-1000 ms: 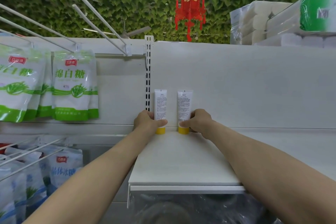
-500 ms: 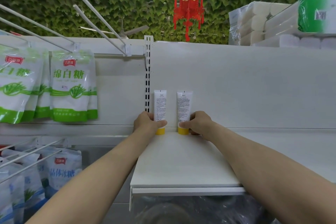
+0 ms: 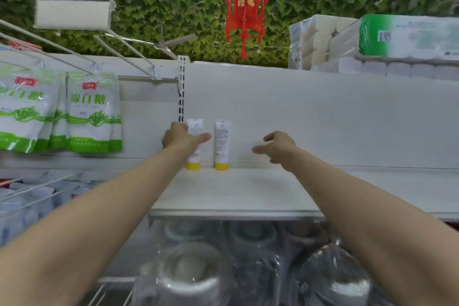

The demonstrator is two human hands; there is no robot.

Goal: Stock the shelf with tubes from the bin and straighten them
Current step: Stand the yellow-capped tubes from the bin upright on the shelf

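The left hand (image 3: 182, 140) hovers at the centre of the frame in front of the left tube (image 3: 195, 127), thumb stretched rightward and fingers loose; whether it touches the tube cannot be told. The right hand (image 3: 278, 149), right of centre, is spread and relaxed, holding nothing, apart from the right tube (image 3: 221, 143). Both tubes stand upright on yellow caps at the back of the white shelf (image 3: 236, 194), near each other but not touching.

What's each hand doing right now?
Left hand: in front of the left tube; grip cannot be told.
Right hand: open, holding nothing.
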